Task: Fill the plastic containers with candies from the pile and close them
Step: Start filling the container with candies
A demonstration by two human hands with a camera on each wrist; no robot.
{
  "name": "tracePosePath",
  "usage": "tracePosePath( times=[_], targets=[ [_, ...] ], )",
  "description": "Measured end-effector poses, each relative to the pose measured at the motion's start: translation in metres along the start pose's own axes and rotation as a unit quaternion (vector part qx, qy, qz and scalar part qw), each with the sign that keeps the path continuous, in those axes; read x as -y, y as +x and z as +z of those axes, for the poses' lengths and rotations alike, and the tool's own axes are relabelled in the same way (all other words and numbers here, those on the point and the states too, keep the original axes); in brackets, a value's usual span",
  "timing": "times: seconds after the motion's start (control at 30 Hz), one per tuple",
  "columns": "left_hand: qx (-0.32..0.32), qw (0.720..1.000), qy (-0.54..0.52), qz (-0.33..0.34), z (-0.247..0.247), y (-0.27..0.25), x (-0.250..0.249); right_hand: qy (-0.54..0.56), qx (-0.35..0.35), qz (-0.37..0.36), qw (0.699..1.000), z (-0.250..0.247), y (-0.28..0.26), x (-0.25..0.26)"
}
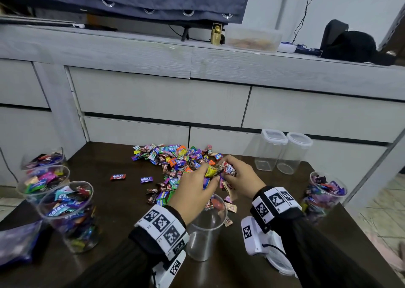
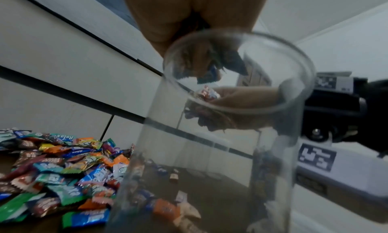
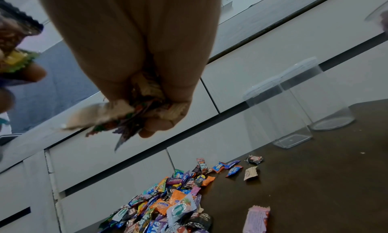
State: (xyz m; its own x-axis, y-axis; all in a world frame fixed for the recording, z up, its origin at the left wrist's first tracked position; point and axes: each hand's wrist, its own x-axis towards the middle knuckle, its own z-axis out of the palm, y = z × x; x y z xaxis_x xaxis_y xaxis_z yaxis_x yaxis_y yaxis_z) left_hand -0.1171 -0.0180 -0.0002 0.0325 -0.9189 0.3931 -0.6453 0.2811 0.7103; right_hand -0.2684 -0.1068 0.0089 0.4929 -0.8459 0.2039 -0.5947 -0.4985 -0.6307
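Above the open container (image 1: 207,226), both hands' fingers (image 1: 210,174) clutch candies (image 1: 219,170).

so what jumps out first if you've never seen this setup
The bright candy pile at the back middle of the dark table. In front of it the left hand and right hand each grip candies above an open clear container. Filled containers stand at the left edge.

Multicoloured candy pile (image 1: 175,158), dark brown table (image 1: 122,202), black-and-white checkered wristbands (image 1: 163,226), grey-white drawers (image 1: 162,99)
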Motion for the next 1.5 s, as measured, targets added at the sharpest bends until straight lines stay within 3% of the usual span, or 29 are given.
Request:
tracePosePath(
  times=[0.17, 0.33, 0.67, 0.93, 1.13, 1.5],
  targets=[
    [0.017, 0.999, 0.016, 0.04, 0.008, -0.003, 0.008, 0.002, 0.01, 0.017, 1.0, 0.0, -0.002, -0.003],
    [0.03, 0.997, 0.072, 0.013, 0.004, 0.009, 0.013, -0.012, -0.005, 0.016, 1.0, 0.0, 0.0, -0.006],
    [0.134, 0.984, 0.099, 0.058, 0.003, -0.003, -0.002, 0.01, -0.036, -0.008, 0.999, -0.006, -0.001, -0.002],
    [0.225, 0.939, 0.251, 0.073, -0.009, -0.004, -0.009, -0.002, -0.02, -0.003, 1.0, -0.007, -0.002, 0.004],
    [0.217, 0.941, 0.247, 0.085, -0.016, -0.003, -0.01, -0.023, -0.015, 0.007, 1.0, -0.006, -0.002, 0.007],
    [0.274, 0.903, 0.322, 0.075, -0.019, -0.006, -0.014, -0.035, 0.0, 0.025, 0.999, -0.007, -0.002, 0.01]
  ],
)
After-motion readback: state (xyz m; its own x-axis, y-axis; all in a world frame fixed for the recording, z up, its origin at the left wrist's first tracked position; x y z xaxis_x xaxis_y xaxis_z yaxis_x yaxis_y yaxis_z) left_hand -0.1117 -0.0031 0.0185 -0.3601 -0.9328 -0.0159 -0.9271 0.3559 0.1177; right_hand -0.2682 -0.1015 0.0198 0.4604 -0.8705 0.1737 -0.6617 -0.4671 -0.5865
